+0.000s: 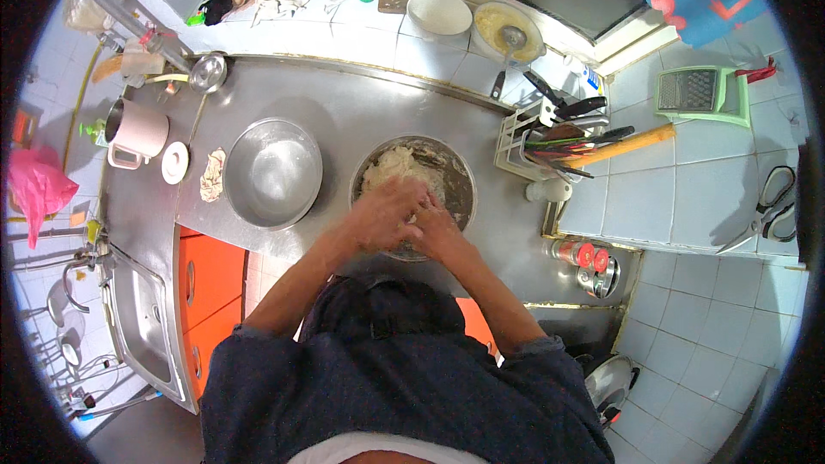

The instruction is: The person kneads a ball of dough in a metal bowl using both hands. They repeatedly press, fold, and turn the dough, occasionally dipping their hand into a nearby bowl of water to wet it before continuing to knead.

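Note:
In the head view, a round metal bowl [472, 174] on the steel counter [361, 100] holds pale, rough dough [399, 166]. Flour and dough bits cling to its inner wall. Over the near half of the bowl, my left hand [385, 214] is blurred and meets the fingers of my right hand [439, 227]. Bits of dough stick to the right fingers. The overlap hides how the fingers are bent and whether anything lies between them. Left of this bowl stands a second, shiny metal bowl [274, 174].
A crumpled cloth [213, 174], a white lid [174, 163] and a pink pitcher [145, 129] stand left. To the right are a utensil rack [515, 148] with knives and spice jars [573, 252]. The sill holds a white bowl [439, 13] and a bowl with a ladle [514, 37].

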The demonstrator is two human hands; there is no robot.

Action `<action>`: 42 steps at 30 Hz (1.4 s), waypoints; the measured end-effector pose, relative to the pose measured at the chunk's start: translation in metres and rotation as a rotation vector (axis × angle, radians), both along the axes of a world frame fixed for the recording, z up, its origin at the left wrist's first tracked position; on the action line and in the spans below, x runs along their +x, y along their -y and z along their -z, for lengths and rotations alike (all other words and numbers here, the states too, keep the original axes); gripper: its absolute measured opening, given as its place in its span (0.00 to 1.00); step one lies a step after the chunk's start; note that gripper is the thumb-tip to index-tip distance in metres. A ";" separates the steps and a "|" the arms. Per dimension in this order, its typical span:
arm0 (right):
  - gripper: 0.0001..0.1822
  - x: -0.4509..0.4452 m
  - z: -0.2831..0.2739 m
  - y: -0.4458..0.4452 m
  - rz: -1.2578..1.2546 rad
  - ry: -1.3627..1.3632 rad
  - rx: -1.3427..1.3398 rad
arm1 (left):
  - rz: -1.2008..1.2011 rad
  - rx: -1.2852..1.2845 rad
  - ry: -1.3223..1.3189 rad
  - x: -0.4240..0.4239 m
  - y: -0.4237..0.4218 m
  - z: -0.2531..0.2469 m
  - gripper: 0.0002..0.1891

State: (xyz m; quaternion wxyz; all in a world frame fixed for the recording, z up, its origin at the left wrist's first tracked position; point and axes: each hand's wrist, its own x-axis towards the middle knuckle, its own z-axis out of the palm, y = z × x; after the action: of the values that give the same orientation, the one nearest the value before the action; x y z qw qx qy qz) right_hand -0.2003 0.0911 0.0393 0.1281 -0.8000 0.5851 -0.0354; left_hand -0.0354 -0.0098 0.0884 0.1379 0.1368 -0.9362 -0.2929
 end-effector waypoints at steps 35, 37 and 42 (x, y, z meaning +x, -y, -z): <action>0.12 0.008 0.082 0.093 0.215 -0.012 0.367 | -0.897 0.465 0.432 0.072 0.005 0.053 0.20; 0.14 -0.008 0.092 0.085 0.245 0.115 0.350 | -0.908 0.474 0.410 0.062 0.010 0.052 0.19; 0.06 0.004 0.007 0.041 0.264 0.394 0.392 | -0.917 0.470 0.393 0.069 0.010 0.062 0.19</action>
State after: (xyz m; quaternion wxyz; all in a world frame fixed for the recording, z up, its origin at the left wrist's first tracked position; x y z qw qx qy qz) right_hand -0.1968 0.0502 0.0323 0.3854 -0.6549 0.6434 -0.0926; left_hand 0.0339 -0.0201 0.0263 0.0395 0.6097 -0.6984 -0.3727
